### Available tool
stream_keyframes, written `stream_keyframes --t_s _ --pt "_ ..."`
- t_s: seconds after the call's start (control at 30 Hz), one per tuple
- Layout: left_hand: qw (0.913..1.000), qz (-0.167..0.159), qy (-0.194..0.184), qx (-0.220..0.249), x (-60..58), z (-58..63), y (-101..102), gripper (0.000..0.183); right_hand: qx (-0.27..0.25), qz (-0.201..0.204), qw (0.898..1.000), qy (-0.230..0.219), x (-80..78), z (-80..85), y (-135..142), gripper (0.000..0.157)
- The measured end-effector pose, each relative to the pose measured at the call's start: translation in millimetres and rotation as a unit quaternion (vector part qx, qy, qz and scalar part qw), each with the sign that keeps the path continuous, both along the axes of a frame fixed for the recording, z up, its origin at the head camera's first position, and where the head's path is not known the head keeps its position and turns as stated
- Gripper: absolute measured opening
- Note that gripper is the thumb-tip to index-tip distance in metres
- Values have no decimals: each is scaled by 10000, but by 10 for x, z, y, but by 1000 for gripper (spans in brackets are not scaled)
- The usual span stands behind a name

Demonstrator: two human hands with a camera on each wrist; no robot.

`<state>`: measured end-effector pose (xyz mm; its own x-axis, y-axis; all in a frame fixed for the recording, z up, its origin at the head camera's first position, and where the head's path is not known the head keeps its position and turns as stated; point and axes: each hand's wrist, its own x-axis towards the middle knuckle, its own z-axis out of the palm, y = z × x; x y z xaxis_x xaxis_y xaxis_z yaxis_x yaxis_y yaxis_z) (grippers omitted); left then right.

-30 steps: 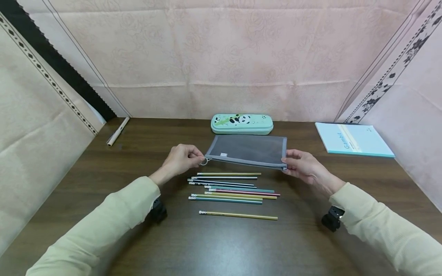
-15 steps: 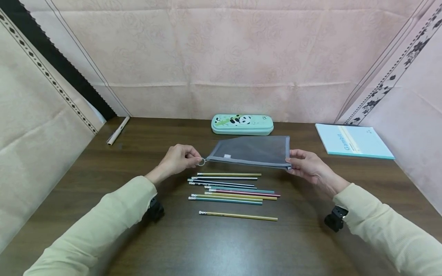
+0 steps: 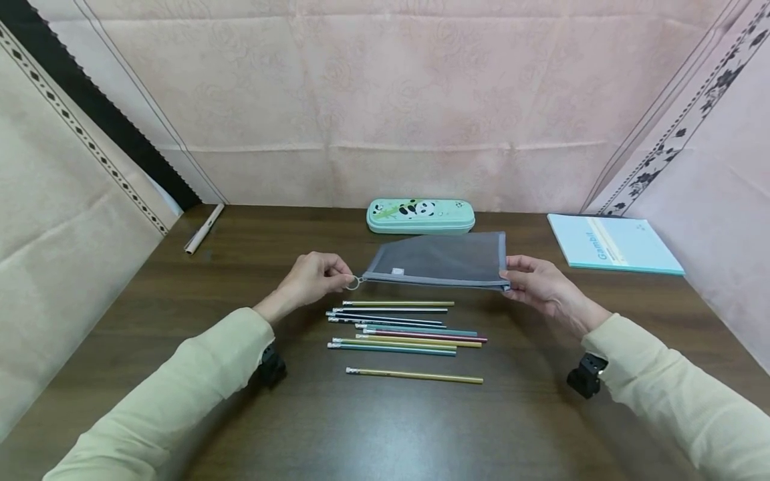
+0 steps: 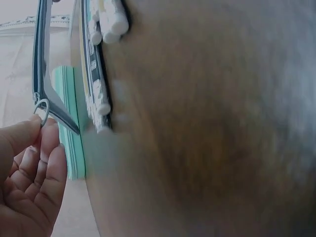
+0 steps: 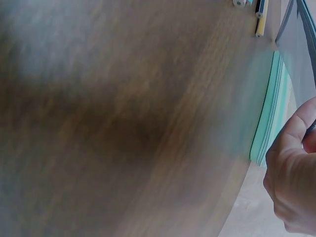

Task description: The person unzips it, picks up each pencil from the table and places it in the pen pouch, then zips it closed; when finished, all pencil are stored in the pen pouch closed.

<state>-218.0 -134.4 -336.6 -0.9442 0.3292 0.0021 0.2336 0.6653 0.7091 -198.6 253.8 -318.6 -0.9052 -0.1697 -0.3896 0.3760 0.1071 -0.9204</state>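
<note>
A grey mesh zipper pouch [image 3: 439,259] is stretched between both hands, its zipped edge toward the person. My left hand [image 3: 314,276] pinches the ring [image 4: 43,111] of the zipper pull at the pouch's left corner. At the opposite corner, my right hand [image 3: 544,288] grips the pouch between thumb and fingers. Several pencils [image 3: 397,334] with white erasers lie in a rough row on the table in front of the pouch, erasers to the left. One gold pencil [image 3: 415,376] lies apart, closer to the person.
Behind the pouch sits a mint pencil case [image 3: 420,216] with pandas on its lid. A light blue notebook [image 3: 613,243] lies at the back right, and a white pen-like stick [image 3: 204,228] at the back left. Cloth walls [image 3: 385,107] close off the table's back and sides.
The pouch has shifted slightly to the right with the right hand, and its far edge has risen a little. The left hand has moved slightly left, still on the ring. The pencils stay put.
</note>
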Motion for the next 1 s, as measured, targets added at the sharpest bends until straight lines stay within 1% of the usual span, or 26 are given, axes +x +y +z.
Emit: stream_keyframes --t_s 0.07,0.17,0.27,0.33,0.37,0.43,0.5,0.6,0.67,0.77,0.87,0.93,1.0 --pt "10000 12 -46 32 11 -6 11 10 11 28 10000 -1 -3 5 16 27" --pt "9992 -45 -319 222 20 9 27 11 -94 29 10000 10 7 8 29 23" --pt "9953 -177 -770 564 1 32 49 18 -206 3 9997 112 23 7 25 19" --pt "9903 -224 -1109 809 -37 34 74 28 -236 -2 9995 201 30 5 9 18" --pt "9871 -194 -1280 943 -62 32 90 34 -249 4 9994 245 29 1 -3 17" --pt "9777 -120 -1648 1293 -126 17 120 47 -216 69 9991 357 21 -5 -36 17" --pt "9645 -5 -2011 1713 -191 7 152 55 -184 96 9989 425 12 -7 -71 18" --pt "9433 111 -2415 2273 -258 8 179 55 -132 138 9985 517 2 -6 -110 18" --pt "9335 110 -2560 2508 -278 20 188 52 -85 125 9984 545 1 -2 -121 18" --pt "9251 9 -2652 2718 -275 49 191 48 -73 72 9984 558 10 10 -117 19" --pt "9143 -56 -2766 2959 -240 74 201 43 -35 -11 9987 513 39 13 -96 26" --pt "9046 -56 -2889 3133 -195 91 220 38 -11 -149 9989 443 88 -3 -67 34" --pt "8927 11 -3029 3338 -139 102 242 34 -94 -421 9983 392 158 -22 -43 39"
